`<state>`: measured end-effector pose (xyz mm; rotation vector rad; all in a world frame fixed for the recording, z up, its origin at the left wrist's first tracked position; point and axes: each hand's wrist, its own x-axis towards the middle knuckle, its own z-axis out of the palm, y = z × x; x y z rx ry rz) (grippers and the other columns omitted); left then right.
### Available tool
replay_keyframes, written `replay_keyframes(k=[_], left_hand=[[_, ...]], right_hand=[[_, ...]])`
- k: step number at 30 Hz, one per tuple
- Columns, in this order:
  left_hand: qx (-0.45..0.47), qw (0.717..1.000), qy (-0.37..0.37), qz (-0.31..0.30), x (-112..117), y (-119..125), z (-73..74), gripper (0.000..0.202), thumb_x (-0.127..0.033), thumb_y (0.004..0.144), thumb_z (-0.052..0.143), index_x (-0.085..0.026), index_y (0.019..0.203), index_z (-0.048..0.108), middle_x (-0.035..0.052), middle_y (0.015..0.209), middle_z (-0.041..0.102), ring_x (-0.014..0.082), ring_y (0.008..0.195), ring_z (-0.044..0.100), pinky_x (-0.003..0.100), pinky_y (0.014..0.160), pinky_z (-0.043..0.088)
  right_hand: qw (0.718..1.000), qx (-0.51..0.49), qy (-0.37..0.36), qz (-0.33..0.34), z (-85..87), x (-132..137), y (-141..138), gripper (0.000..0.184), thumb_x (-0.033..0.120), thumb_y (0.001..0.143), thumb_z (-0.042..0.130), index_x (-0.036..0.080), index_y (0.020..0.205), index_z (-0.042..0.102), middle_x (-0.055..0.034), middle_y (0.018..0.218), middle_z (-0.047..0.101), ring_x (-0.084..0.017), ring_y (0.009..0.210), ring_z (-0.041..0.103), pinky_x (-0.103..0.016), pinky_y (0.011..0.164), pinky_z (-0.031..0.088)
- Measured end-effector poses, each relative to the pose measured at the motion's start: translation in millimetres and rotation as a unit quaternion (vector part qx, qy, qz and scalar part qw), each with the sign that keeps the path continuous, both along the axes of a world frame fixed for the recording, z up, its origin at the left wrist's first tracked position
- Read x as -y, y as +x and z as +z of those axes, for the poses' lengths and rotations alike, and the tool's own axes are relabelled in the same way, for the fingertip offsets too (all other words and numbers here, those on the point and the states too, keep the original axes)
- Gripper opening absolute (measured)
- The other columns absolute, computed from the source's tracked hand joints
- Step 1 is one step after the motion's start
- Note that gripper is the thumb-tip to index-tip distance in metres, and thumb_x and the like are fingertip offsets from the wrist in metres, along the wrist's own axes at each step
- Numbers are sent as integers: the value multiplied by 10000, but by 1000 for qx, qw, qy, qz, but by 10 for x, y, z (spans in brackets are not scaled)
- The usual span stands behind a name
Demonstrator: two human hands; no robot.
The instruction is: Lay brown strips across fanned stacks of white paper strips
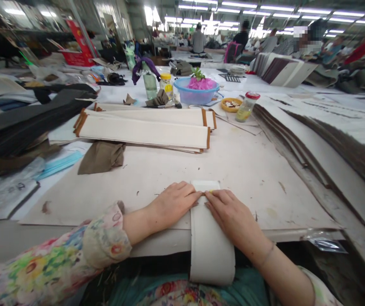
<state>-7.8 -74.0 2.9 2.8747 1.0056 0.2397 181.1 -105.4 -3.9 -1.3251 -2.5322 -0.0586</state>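
Our left hand [178,199] and right hand [232,210], nearly touching, hold the pale strip [212,250]; its end hanging off the desk [166,243] may pull it crooked.

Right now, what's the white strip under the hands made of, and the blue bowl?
White strip: maybe fabric or a leather-like sheet, matte; it droops in a smooth curve without shine.
Blue bowl: probably plastic, smooth; its thin wall looks slightly see-through.

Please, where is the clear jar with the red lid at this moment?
In the head view, the jar is right of centre in the upper half, just right of the small orange dish.
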Motion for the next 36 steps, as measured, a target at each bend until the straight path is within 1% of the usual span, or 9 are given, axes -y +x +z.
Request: replay_keyframes(k=[3,6,11,16,19,22,25,30,36], left_hand=[[10,1000,-3,5,49,-110,-20,281,-225,898,355,-166,1152,461,65,1010,534,187,945,461,330,824,388],[30,999,-33,23,49,-198,-3,264,-213,891,365,-185,1117,498,54,1010,541,180,942,468,322,818,392],[80,990,-115,26,-134,-242,128,211,-216,873,392,-169,941,586,39,947,551,152,898,494,273,817,399],[112,979,-148,87,-441,6,182,195,-202,825,437,-151,966,561,39,924,587,143,846,536,245,755,415],[56,977,-179,99,-598,229,177,200,-256,803,456,-160,935,571,32,883,610,144,772,549,242,687,412],[-7,971,-208,115,-710,393,197,242,-373,768,488,-159,834,578,20,763,619,145,651,538,235,565,384],[-36,966,-238,94,-767,478,223,263,-405,715,535,-154,776,579,4,680,609,138,587,519,222,502,349],[-28,966,-252,53,-745,568,206,195,-216,655,554,-172,843,582,-20,780,617,123,679,537,193,562,380],[19,981,-191,14,-626,608,177,264,-95,657,500,-162,892,599,26,900,587,151,829,533,230,739,415]], right_hand=[[1000,-23,-5,10,-1,24,38,306,219,869,430,94,1137,509,-117,996,553,-227,930,490,-364,838,459],[999,-37,-24,3,4,31,52,324,262,866,440,137,1157,509,-108,1019,541,-228,963,482,-376,864,450],[999,-40,-33,4,26,34,40,315,267,862,447,166,1150,524,-102,1000,540,-226,944,491,-383,844,462],[999,-49,-6,0,-4,59,25,303,226,864,437,114,1128,537,-118,995,553,-233,940,493,-384,844,460],[998,-64,11,-5,-36,67,23,287,208,869,422,92,1100,547,-119,995,567,-232,948,495,-381,861,453],[996,-83,25,-6,-54,71,26,270,189,872,409,87,1074,557,-113,988,578,-223,941,501,-369,857,459],[995,-97,23,-14,-58,77,33,261,182,869,416,89,1067,558,-110,980,581,-218,936,505,-364,852,461],[992,-121,4,-23,-60,90,38,237,196,872,414,125,1047,558,-94,974,578,-213,941,501,-369,854,457],[991,-130,-2,-28,-50,86,36,234,192,867,419,137,1052,553,-89,975,575,-218,939,507,-375,853,455]])
